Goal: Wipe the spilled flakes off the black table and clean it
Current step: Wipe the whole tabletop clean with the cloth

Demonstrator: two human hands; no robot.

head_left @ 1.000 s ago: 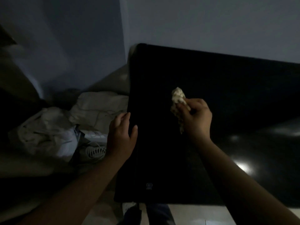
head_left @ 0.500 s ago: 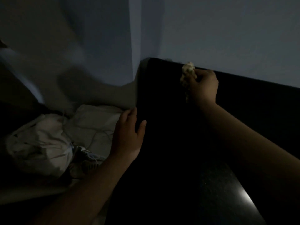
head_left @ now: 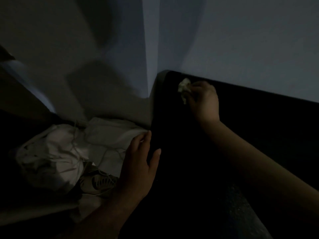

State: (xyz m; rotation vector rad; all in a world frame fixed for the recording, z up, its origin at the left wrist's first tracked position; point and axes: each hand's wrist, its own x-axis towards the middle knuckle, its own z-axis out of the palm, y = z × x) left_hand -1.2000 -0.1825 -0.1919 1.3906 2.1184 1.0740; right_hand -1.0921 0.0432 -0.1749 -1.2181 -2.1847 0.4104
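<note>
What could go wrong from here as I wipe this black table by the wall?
1. The right hand holds the crumpled wad at the far corner of the black table; flakes could be swept off into the white cloth pile beside it.
2. The light is dim and the top is dark, so leftover flakes may go unseen.

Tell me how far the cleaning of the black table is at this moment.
Done: no flakes show on the dark table, though the dim light could hide them. In hand: the right hand holds a crumpled tissue at the far left corner; the left hand rests on the left edge. Left: unclear in this light.
</note>
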